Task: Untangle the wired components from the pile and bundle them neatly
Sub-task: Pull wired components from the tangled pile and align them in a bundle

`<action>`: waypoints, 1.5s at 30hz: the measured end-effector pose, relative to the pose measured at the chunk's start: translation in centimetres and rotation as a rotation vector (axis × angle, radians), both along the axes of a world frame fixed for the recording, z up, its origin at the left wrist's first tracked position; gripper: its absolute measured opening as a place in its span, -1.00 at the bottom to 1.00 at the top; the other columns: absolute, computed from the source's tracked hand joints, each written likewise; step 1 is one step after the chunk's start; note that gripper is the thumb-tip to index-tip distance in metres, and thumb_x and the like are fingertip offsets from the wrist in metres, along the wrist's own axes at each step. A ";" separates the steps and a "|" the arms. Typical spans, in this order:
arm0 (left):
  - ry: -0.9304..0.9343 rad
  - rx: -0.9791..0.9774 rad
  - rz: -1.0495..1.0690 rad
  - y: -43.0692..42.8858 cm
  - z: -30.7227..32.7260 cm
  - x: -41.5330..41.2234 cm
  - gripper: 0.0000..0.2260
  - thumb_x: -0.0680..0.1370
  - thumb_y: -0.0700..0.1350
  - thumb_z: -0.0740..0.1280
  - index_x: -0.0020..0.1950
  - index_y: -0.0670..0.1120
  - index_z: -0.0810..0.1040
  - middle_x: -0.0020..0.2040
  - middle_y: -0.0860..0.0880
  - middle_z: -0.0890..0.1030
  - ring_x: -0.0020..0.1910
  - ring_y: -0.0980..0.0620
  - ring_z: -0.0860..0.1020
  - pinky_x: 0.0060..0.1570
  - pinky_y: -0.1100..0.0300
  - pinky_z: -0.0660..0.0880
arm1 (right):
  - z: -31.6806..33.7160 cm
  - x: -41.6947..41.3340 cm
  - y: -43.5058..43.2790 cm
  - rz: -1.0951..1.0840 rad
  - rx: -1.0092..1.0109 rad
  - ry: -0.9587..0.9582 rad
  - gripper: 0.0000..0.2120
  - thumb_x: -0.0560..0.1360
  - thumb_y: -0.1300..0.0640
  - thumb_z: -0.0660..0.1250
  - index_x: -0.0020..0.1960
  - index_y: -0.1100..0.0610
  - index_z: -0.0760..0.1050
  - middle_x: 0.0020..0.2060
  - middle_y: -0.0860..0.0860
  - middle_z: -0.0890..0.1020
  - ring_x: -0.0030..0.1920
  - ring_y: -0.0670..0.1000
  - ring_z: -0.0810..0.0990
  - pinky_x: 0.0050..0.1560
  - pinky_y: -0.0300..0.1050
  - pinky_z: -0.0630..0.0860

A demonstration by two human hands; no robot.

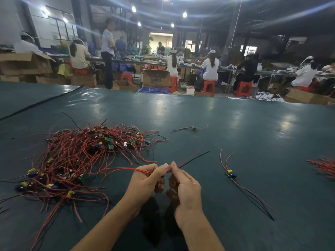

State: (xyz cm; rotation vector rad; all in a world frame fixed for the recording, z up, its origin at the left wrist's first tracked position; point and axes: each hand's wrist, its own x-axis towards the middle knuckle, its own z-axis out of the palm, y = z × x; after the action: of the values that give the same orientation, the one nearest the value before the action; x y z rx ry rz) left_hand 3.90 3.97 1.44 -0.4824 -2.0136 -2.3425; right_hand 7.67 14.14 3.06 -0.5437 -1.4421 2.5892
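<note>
1 wired component (192, 159) is held just above the dark green tabletop (235, 124), front centre, between both hands. The left hand (146, 180) pinches its red wires between thumb and forefinger, with the remaining fingers curled. The right hand (184, 185) pinches the same component just beside that grip. 1 red and 1 black lead run out to the right, and red leads run left toward the pile (81, 153), which lies tangled left of the hands. 1 loose component (231, 173) with a yellow part lies to the right. 1 small green board (194, 128) lies farther back. Blurred red wires (324, 167) lie at the right edge.
</note>
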 end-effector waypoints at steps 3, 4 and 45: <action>0.006 -0.014 0.008 -0.2 0.3 -0.1 -0.69 0.37 0.05 0.39 -0.50 -0.05 0.45 -0.55 -0.04 0.43 -0.56 0.06 0.39 -0.49 0.26 0.38 | 0.4 -0.5 1.1 -0.089 0.024 -0.054 -0.83 0.41 0.08 0.52 -0.33 0.12 0.71 -0.47 -0.05 0.59 -0.48 -0.10 0.53 -0.45 -0.22 0.46; -0.001 -0.007 0.014 -0.3 0.3 -0.2 -0.69 0.37 0.03 0.39 -0.51 -0.04 0.44 -0.55 -0.03 0.42 -0.56 0.06 0.39 -0.50 0.27 0.37 | 0.3 -0.7 1.6 -0.131 0.007 -0.077 -0.81 0.41 0.08 0.52 -0.35 0.12 0.70 -0.52 -0.07 0.53 -0.53 -0.13 0.44 -0.52 -0.26 0.38; 0.074 -0.127 -0.047 -1.3 0.7 -0.1 -0.57 0.47 0.08 0.24 -0.23 -0.32 0.56 -0.38 -0.20 0.57 -0.41 -0.09 0.50 -0.40 0.20 0.46 | -0.2 0.8 -1.5 0.148 0.308 0.098 -0.70 0.47 -0.13 0.38 -0.31 0.03 0.70 -0.35 0.03 0.70 -0.35 0.03 0.66 -0.28 -0.14 0.61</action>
State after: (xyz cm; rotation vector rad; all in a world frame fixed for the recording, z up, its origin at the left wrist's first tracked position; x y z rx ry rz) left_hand 3.83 2.71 2.17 -0.6173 -2.1492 -2.1957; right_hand 8.49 12.67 2.88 -0.2753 -1.8619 2.3874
